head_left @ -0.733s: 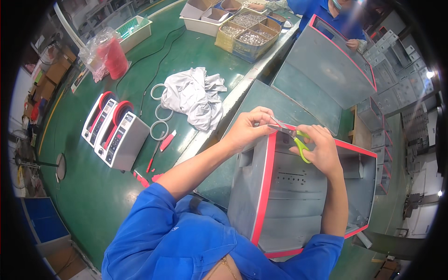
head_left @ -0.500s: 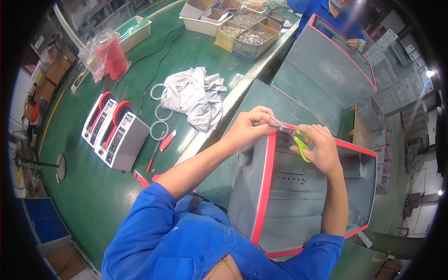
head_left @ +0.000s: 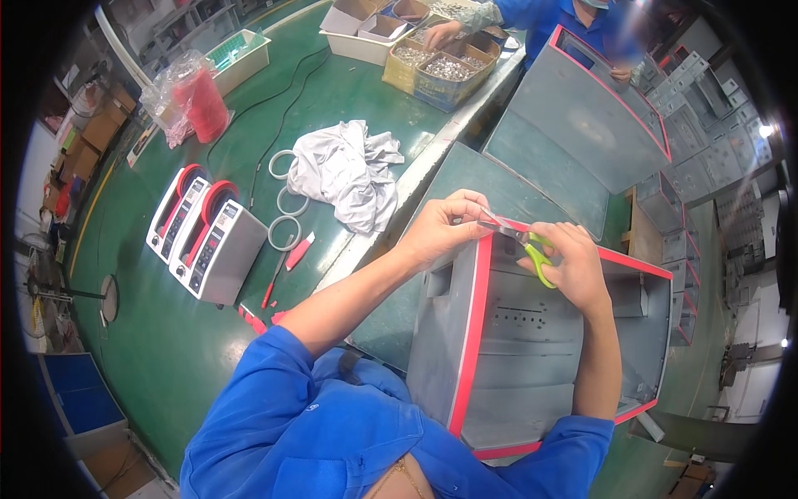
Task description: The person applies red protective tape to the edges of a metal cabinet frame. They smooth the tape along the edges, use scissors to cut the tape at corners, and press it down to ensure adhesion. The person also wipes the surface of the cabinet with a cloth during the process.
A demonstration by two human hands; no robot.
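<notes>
The right hand (head_left: pixel 573 259) grips the green handles of the scissors (head_left: pixel 526 241), whose blades stand parted at the upper-left corner of the grey cabinet (head_left: pixel 439 345). Red tape (head_left: pixel 471 333) borders the cabinet's rim. The left hand (head_left: pixel 453 223) presses thumb and fingertips together beside the blades; any item pinched is indistinct. A white cloth (head_left: pixel 345 170) lies on the green bench (head_left: pixel 337 96), left of the cabinet.

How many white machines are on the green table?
2: the left machine and, just beside it, the right machine. Both show red rolls. I see no others.
</notes>
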